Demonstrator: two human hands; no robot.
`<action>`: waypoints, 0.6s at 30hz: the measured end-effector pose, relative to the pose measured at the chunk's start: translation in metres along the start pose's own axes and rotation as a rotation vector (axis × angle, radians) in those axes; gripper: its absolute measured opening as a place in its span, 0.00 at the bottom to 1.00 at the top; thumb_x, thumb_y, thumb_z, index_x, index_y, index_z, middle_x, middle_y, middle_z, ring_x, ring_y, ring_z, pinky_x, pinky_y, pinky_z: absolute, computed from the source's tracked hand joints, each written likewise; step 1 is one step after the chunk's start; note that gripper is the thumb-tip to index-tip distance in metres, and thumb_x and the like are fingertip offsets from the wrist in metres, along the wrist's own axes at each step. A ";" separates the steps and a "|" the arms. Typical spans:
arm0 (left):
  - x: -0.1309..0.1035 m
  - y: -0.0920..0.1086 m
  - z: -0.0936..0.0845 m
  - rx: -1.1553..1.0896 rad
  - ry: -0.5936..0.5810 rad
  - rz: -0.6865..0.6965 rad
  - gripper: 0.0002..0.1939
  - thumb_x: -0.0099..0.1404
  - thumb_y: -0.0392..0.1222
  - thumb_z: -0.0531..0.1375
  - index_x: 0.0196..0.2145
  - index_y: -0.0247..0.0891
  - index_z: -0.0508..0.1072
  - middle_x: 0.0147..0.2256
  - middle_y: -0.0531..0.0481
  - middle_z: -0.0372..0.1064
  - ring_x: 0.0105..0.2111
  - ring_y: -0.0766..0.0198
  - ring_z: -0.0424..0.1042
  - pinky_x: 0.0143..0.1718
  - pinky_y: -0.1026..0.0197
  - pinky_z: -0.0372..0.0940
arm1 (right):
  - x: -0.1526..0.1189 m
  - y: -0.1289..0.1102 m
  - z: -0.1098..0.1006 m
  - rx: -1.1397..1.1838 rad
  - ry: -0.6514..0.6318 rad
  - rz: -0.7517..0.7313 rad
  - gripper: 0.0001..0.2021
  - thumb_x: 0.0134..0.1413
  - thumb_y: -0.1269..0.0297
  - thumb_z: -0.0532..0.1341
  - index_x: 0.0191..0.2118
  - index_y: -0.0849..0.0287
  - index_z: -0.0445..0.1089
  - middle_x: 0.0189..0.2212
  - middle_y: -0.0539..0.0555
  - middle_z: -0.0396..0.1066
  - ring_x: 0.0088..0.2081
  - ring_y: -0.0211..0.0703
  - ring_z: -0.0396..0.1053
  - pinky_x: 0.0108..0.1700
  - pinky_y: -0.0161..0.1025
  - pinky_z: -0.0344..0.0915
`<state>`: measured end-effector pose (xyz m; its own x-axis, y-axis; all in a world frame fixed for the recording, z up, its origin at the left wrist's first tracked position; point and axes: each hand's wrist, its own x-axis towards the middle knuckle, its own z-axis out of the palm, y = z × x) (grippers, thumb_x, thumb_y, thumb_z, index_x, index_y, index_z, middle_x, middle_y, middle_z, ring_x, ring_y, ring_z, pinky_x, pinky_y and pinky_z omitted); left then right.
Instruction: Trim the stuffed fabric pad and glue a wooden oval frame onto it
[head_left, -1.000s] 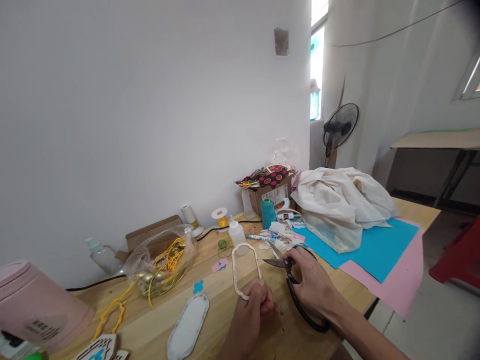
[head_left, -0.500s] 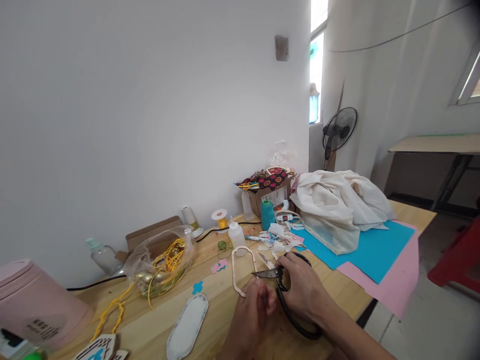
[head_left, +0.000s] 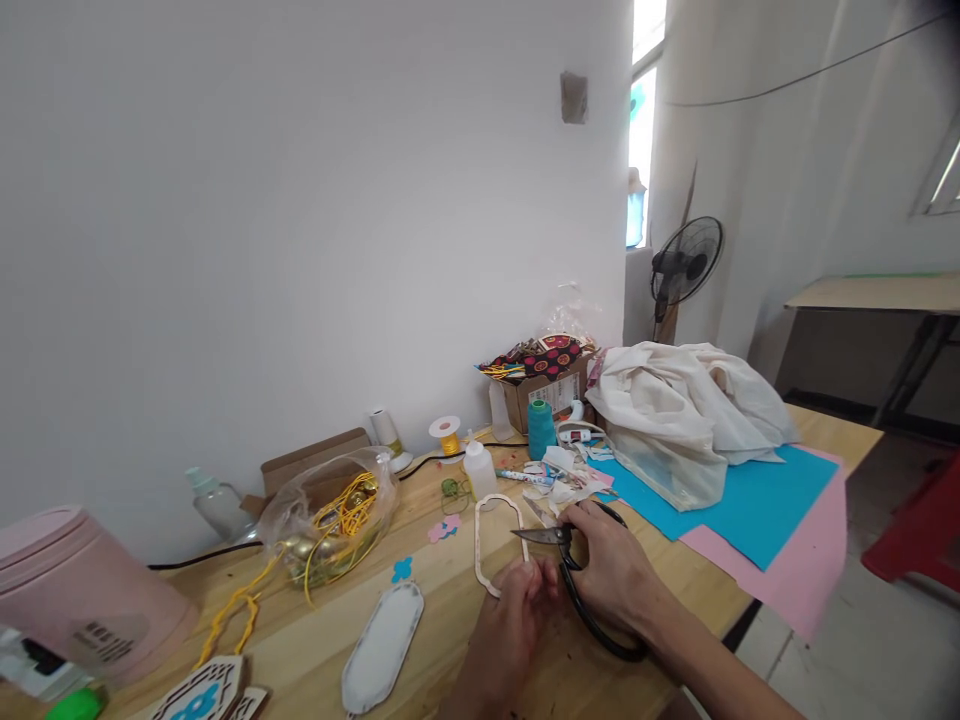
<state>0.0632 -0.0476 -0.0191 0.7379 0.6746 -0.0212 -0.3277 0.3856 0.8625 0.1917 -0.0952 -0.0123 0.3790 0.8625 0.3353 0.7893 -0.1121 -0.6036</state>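
Observation:
My left hand (head_left: 517, 610) is closed around the lower end of a thin, pale frame (head_left: 480, 548) with an open middle, holding it up off the table. In my right hand (head_left: 611, 570) are black-handled scissors (head_left: 589, 622), their blades spread apart. One blade crosses the right side of the frame, close to my left fingers; whether it touches is unclear. Left of my hands lies a white elongated panel (head_left: 382, 648) with a greyish edge. Above it sits a blue flower cutout (head_left: 403, 570), and pink and blue cutouts (head_left: 444, 528) lie farther back.
A white squeeze bottle (head_left: 480, 475), a teal thread spool (head_left: 541, 430) and paper scraps (head_left: 566, 475) stand behind my hands. Blue sheets (head_left: 780, 510) and white cloth (head_left: 690, 410) cover the right side. At left are a plastic bag with yellow cord (head_left: 349, 510) and a pink bin (head_left: 90, 590).
The whole view has shifted slightly, so things appear a little farther right. Both hands keep their grips, and the scissors stay spread beside the frame.

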 end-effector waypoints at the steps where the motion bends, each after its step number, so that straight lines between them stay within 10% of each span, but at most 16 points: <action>1: 0.000 -0.001 0.000 0.003 -0.001 0.005 0.11 0.57 0.39 0.52 0.20 0.35 0.67 0.22 0.53 0.57 0.27 0.65 0.55 0.31 0.63 0.55 | 0.002 0.000 0.001 -0.005 0.010 0.019 0.11 0.33 0.71 0.58 0.30 0.57 0.64 0.29 0.52 0.63 0.32 0.44 0.61 0.31 0.35 0.53; 18: -0.002 0.002 0.001 0.030 -0.053 0.023 0.12 0.59 0.40 0.50 0.21 0.36 0.67 0.25 0.52 0.57 0.30 0.64 0.56 0.35 0.62 0.56 | 0.004 0.002 -0.002 0.026 -0.023 -0.026 0.09 0.35 0.68 0.58 0.30 0.57 0.64 0.29 0.51 0.64 0.32 0.43 0.62 0.32 0.34 0.55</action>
<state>0.0614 -0.0486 -0.0164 0.7611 0.6482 0.0247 -0.3275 0.3510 0.8772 0.1957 -0.0934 -0.0106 0.3470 0.8763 0.3342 0.7855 -0.0768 -0.6140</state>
